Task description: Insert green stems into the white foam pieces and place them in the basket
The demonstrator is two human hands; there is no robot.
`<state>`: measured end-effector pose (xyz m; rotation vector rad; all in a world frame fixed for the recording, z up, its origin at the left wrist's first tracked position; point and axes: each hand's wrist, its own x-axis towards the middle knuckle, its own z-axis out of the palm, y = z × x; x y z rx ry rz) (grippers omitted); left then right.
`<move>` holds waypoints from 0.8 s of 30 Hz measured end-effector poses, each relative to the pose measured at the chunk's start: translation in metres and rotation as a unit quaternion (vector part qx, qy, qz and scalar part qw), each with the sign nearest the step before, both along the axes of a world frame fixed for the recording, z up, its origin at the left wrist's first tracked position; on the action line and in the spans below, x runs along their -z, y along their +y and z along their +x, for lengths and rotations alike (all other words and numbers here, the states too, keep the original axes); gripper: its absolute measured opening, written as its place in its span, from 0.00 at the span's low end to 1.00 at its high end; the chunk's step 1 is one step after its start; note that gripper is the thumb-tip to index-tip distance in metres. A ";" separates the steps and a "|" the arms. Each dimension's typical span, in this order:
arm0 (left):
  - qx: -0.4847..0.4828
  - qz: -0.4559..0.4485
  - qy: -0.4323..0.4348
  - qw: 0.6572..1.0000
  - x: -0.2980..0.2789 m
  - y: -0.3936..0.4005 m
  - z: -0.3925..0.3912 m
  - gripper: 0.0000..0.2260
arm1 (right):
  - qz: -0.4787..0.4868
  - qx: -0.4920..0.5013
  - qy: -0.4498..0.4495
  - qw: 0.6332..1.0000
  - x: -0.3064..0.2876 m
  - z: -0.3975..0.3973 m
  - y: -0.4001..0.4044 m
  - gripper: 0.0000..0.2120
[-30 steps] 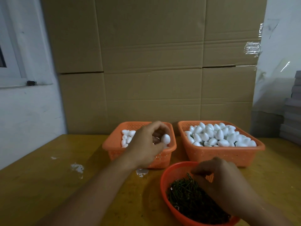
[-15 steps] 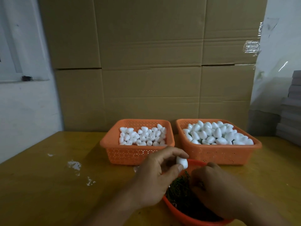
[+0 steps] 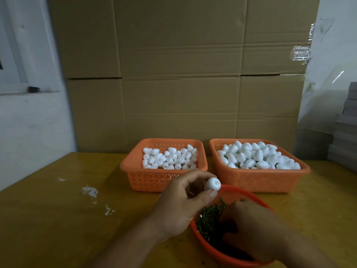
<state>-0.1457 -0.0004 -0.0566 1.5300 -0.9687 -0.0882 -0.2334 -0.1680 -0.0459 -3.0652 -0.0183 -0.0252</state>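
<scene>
Head view: our left hand [image 3: 183,206] pinches a white foam piece [image 3: 213,183] just above the round bowl [image 3: 251,194]. Our right hand [image 3: 253,227] digs in its green stems [image 3: 209,219]; we cannot tell its grip. Squeezing hard could dent the foam.

Left hand [image 3: 181,206] raised over near rim of round orange bowl [image 3: 239,192]. Ahead of it: left orange basket [image 3: 154,178], wall close. Ahead-right: right orange basket [image 3: 260,180], heaped with foam pieces [image 3: 258,155]. Narrow gap between baskets. Right hand [image 3: 253,229] occupies bowl interior over green stems [image 3: 208,219]. Left of left hand: bare tabletop [image 3: 58,219]. Cardboard boxes [image 3: 183,74] wall off rear.
</scene>
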 end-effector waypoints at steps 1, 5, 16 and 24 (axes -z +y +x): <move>-0.001 -0.001 0.000 1.000 0.000 0.000 0.000 0.08 | -0.001 0.005 -0.005 1.000 0.000 0.000 0.000 0.11; 0.006 -0.011 0.027 1.000 0.001 0.000 0.002 0.08 | 0.001 0.025 -0.017 1.000 0.003 0.002 -0.002 0.11; 0.009 -0.033 0.090 0.995 0.000 -0.001 0.001 0.11 | 0.081 0.069 -0.099 0.989 0.003 0.003 -0.003 0.08; -0.005 -0.054 0.156 0.986 0.002 -0.002 0.001 0.10 | 0.169 0.046 -0.163 0.971 0.001 0.000 -0.005 0.12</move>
